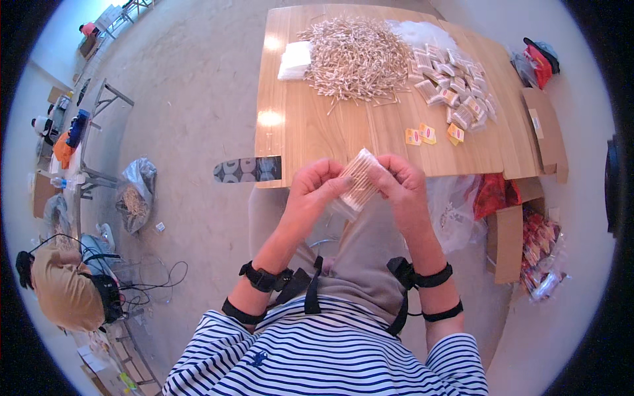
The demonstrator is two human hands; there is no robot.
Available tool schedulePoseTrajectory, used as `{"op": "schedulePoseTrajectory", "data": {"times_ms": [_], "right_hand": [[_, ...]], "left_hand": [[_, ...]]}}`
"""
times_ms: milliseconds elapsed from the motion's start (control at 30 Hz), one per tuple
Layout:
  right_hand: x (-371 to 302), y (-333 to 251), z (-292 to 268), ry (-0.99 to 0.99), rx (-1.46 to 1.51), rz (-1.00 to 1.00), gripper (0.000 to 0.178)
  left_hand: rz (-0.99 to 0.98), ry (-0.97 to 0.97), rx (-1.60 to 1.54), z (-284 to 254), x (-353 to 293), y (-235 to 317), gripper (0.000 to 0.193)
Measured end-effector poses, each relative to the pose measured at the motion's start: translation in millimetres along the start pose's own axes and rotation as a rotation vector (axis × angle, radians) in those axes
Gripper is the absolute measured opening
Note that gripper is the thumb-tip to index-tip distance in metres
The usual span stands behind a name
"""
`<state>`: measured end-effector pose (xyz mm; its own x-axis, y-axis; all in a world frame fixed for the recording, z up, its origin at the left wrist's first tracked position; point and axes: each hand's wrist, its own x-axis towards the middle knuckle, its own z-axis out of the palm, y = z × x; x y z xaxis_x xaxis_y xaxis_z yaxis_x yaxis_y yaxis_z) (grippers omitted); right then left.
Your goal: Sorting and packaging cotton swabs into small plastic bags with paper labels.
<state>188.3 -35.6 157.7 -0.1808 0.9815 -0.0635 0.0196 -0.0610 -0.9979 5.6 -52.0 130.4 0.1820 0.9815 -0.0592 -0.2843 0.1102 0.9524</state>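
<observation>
- Clear plastic packet of slim tan sticks [360, 183]: tilted, up off the desk before your lap, between both hands.
- Your left hand [316, 185]: fingers pinching its left edge.
- Your right hand [404, 181]: fingers pinching its right side.
- Pale wood-grain desk [300, 135]: loose tan stick heap [356, 58]; bundled clear packets [462, 109] right of it; small yellow-and-white cards [427, 134] nearer you.

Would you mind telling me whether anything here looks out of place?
Mildly: a small white scrap lies on the floor beside the grey plastic bag, perhaps dropped, and a few sticks stray from the near edge of the loose pile.
</observation>
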Motion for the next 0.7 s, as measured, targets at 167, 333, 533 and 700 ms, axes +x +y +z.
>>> {"op": "schedulePoseTrajectory", "data": {"times_ms": [167,333,533,700], "right_hand": [[-2,1,-8,0.035,0.131,0.044,0.018],[1,7,-10,0.122,0.067,-0.006,0.017],[7,24,-20,0.185,-0.04,-0.024,0.019],[24,70,-57,0.261,-0.002,0.079,0.021]], "left_hand": [[-0.111,0.098,-0.055,4,-10,5,0.015],[-0.028,0.013,-0.009,8,-7,-2,0.011],[-0.064,0.035,0.012,16,4,-16,0.008],[-0.177,0.123,0.104,15,20,-28,0.01]]}}
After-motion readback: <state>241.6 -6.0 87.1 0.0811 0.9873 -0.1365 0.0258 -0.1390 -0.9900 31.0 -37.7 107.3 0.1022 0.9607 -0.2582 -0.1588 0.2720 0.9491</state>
